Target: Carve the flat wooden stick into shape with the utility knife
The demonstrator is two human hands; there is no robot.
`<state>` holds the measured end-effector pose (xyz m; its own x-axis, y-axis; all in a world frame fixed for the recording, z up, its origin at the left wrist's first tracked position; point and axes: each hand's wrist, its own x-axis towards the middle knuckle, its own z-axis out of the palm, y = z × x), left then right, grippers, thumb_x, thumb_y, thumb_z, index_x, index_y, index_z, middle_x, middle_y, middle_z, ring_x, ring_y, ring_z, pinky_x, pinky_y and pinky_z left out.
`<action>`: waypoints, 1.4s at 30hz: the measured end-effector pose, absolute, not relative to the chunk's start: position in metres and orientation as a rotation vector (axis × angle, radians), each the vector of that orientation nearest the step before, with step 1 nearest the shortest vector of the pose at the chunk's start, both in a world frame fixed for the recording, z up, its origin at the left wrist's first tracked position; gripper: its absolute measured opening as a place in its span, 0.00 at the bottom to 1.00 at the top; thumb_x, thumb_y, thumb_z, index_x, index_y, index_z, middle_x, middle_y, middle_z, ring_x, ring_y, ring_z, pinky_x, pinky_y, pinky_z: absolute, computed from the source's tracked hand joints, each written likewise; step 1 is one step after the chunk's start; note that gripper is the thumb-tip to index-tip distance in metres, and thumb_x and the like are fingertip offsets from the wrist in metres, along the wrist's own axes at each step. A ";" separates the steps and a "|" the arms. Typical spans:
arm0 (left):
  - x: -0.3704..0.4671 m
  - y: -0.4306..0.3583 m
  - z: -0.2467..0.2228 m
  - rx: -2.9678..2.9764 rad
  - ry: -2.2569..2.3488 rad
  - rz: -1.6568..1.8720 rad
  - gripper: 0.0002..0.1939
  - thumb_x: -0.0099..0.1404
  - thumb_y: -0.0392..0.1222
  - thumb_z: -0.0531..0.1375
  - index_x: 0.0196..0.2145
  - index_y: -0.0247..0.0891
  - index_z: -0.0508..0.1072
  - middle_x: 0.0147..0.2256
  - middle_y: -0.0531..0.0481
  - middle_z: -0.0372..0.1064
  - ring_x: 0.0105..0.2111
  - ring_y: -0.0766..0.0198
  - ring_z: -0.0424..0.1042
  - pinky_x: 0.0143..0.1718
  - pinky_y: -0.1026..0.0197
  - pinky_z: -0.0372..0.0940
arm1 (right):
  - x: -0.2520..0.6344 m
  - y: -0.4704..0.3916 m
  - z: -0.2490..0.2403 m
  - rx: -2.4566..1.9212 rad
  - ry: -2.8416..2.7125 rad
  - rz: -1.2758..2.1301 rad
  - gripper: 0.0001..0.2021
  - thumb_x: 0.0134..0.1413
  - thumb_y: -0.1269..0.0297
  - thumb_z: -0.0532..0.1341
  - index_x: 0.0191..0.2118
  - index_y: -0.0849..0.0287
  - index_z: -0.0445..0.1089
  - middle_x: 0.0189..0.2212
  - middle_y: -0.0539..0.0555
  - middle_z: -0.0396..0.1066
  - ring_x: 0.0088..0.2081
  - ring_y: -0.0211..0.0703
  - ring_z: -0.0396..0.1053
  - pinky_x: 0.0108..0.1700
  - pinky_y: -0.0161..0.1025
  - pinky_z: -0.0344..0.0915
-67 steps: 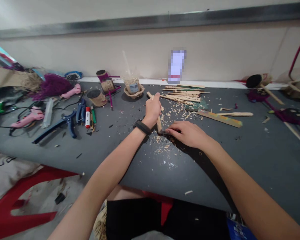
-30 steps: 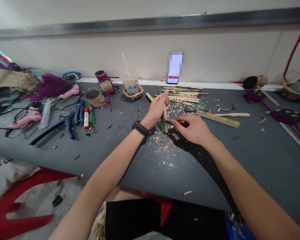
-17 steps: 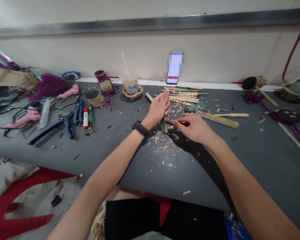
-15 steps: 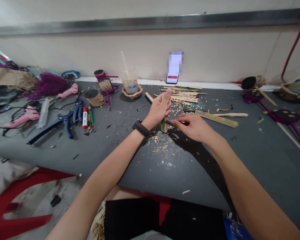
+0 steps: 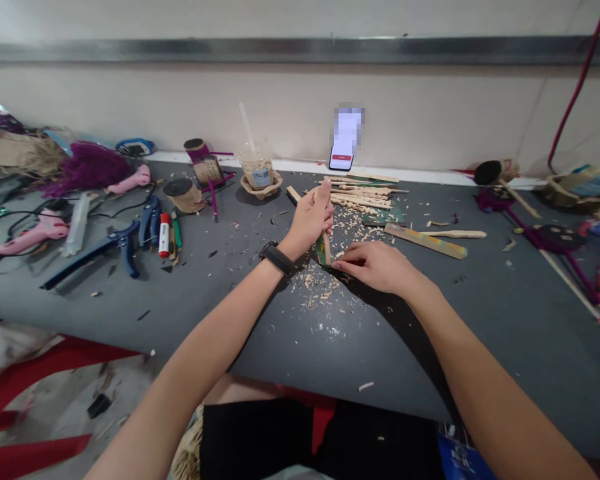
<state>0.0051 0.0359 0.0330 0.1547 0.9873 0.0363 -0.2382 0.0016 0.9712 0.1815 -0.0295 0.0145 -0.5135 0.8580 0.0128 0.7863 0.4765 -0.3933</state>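
My left hand point(image 5: 310, 219), with a black watch at the wrist, is closed around a pale wooden stick point(image 5: 328, 249). The stick's lower end shows below the fist, close to the tabletop, with a green and yellow patterned strip point(image 5: 321, 251) beside it. My right hand point(image 5: 377, 267) is pinched at the stick's lower end, just to its right. What lies between those fingertips is too small and dark to name. Wood shavings point(image 5: 320, 287) are scattered under and in front of both hands.
Carved wooden sticks point(image 5: 367, 197) lie behind my hands, a flat patterned wooden strip point(image 5: 425, 241) to their right. A phone point(image 5: 341, 160) leans on the wall near a drink cup point(image 5: 257, 172). Leftward are a marker point(image 5: 165, 237), blue-handled cutters point(image 5: 123, 247) and pink glue guns point(image 5: 43, 230).
My right hand has moved slightly down and left, to the stick's lower end. More of the stick's pale side now shows. The whole view has shifted a little.
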 end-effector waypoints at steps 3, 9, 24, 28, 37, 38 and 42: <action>-0.001 0.043 0.031 0.995 0.955 1.279 0.24 0.81 0.57 0.52 0.29 0.43 0.55 0.20 0.62 0.49 0.15 0.74 0.51 0.19 0.68 0.56 | 0.182 -0.027 0.017 -1.407 -2.454 0.575 0.17 0.71 0.46 0.60 0.41 0.43 0.86 0.41 0.51 0.82 0.39 0.48 0.76 0.33 0.42 0.59; -0.002 0.042 0.035 1.045 0.960 1.303 0.25 0.78 0.58 0.56 0.28 0.42 0.55 0.20 0.62 0.50 0.15 0.74 0.52 0.19 0.67 0.54 | 0.179 -0.027 0.019 -1.265 -2.247 0.661 0.16 0.71 0.49 0.61 0.42 0.49 0.85 0.44 0.54 0.83 0.41 0.49 0.77 0.43 0.46 0.68; 0.006 0.032 0.036 1.211 0.886 1.180 0.24 0.77 0.54 0.59 0.28 0.42 0.56 0.22 0.60 0.54 0.18 0.75 0.53 0.20 0.67 0.52 | 0.173 -0.030 0.013 -1.305 -2.295 0.367 0.12 0.72 0.54 0.59 0.43 0.50 0.79 0.42 0.52 0.83 0.39 0.47 0.77 0.38 0.42 0.62; 0.004 0.035 0.035 1.235 0.891 1.172 0.23 0.79 0.53 0.57 0.28 0.43 0.55 0.22 0.60 0.52 0.17 0.75 0.53 0.20 0.67 0.53 | 0.172 -0.029 0.015 -1.393 -2.212 0.452 0.11 0.70 0.53 0.61 0.41 0.51 0.78 0.39 0.52 0.83 0.36 0.47 0.75 0.36 0.42 0.61; 0.007 0.033 0.031 1.234 0.861 1.186 0.25 0.76 0.58 0.61 0.28 0.42 0.57 0.22 0.59 0.54 0.17 0.76 0.52 0.19 0.67 0.49 | 0.172 -0.020 0.014 -1.318 -2.314 0.569 0.13 0.73 0.52 0.57 0.41 0.51 0.73 0.35 0.52 0.80 0.34 0.46 0.73 0.35 0.41 0.59; 0.007 0.033 0.031 1.232 0.866 1.187 0.25 0.76 0.57 0.61 0.28 0.41 0.57 0.22 0.60 0.54 0.17 0.76 0.52 0.19 0.67 0.48 | 0.172 -0.019 0.013 -1.288 -2.329 0.570 0.13 0.74 0.52 0.56 0.42 0.51 0.73 0.37 0.53 0.80 0.36 0.47 0.73 0.36 0.41 0.59; 0.005 0.035 0.034 1.225 0.907 1.184 0.24 0.79 0.54 0.57 0.28 0.42 0.57 0.20 0.61 0.52 0.16 0.76 0.51 0.19 0.67 0.49 | 0.166 -0.021 0.007 -1.214 -2.428 0.487 0.12 0.76 0.53 0.54 0.42 0.51 0.71 0.40 0.53 0.80 0.39 0.47 0.74 0.36 0.41 0.60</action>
